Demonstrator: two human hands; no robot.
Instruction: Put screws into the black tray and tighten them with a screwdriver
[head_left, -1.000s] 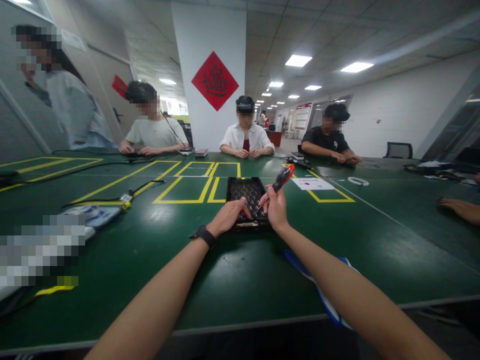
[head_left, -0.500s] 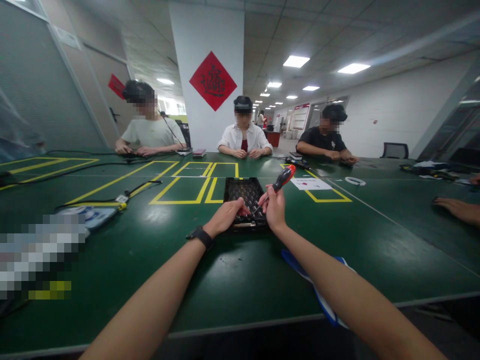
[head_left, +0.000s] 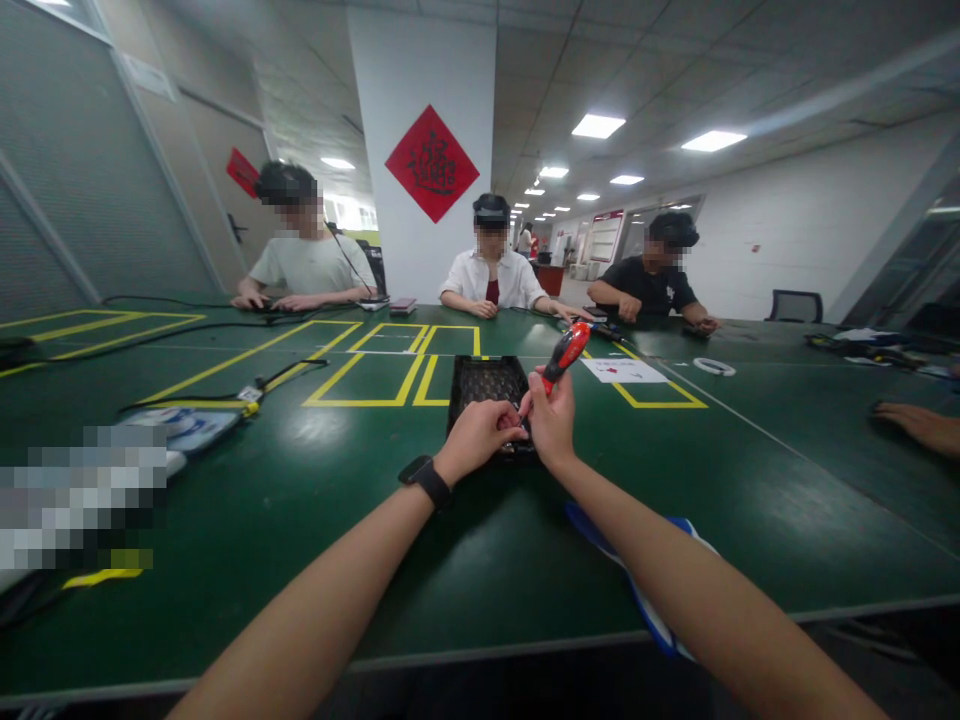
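My right hand (head_left: 552, 422) grips a red and black screwdriver (head_left: 567, 355), its handle leaning up and to the right. The shaft points down and to the left, toward the fingertips of my left hand (head_left: 476, 438). Thumb and fingers of that left hand are pinched close to the tip; what sits between them is too small to make out. Both hands are over the near end of a black tray-like case (head_left: 486, 378), which lies on the green table (head_left: 315, 520). Its inside has a patterned, bumpy surface, and my hands hide much of its near end.
A blue and white item (head_left: 679, 595) lies partly under my right forearm. To the right are a paper card (head_left: 625, 371) and a white ring (head_left: 713, 367). Cables and a bag (head_left: 187, 428) lie left. Several people sit around the table; another person's hand (head_left: 919, 428) rests at right.
My left hand has moved right, up to the screwdriver tip. The screwdriver stands more upright, its handle shifted slightly left. The person opposite has stretched an arm toward the right.
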